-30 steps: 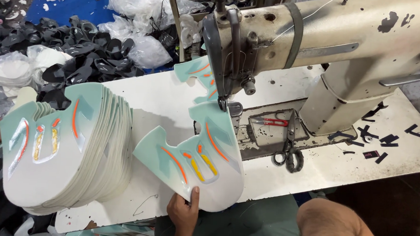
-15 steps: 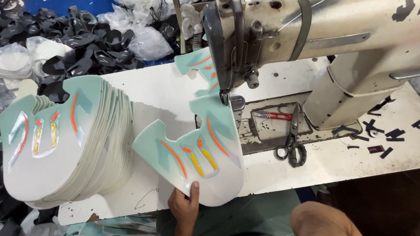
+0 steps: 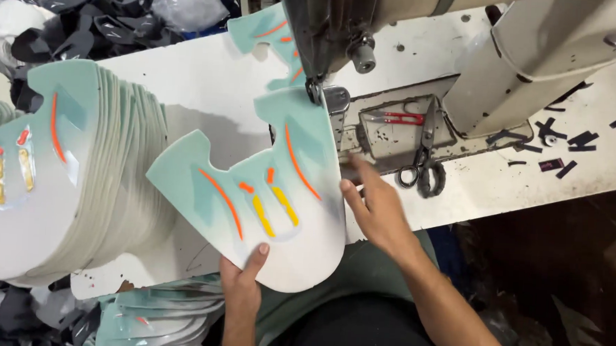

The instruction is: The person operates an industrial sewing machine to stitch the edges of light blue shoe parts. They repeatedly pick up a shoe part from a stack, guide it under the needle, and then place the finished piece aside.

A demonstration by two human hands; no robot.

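White worktop (image 3: 187,85) carries the mint shoe-upper panel (image 3: 272,199) under the sewing machine (image 3: 328,28); left hand (image 3: 242,281) pinches its near edge, right hand (image 3: 376,207) rests open beside it, so feeding the seam seemingly needs steady guidance.

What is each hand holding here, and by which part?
The left hand pinches the mint-and-white shoe panel at its lower white edge; the right hand rests against its right edge.

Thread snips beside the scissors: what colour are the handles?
Red, on the thread snips; clearest in the head view.
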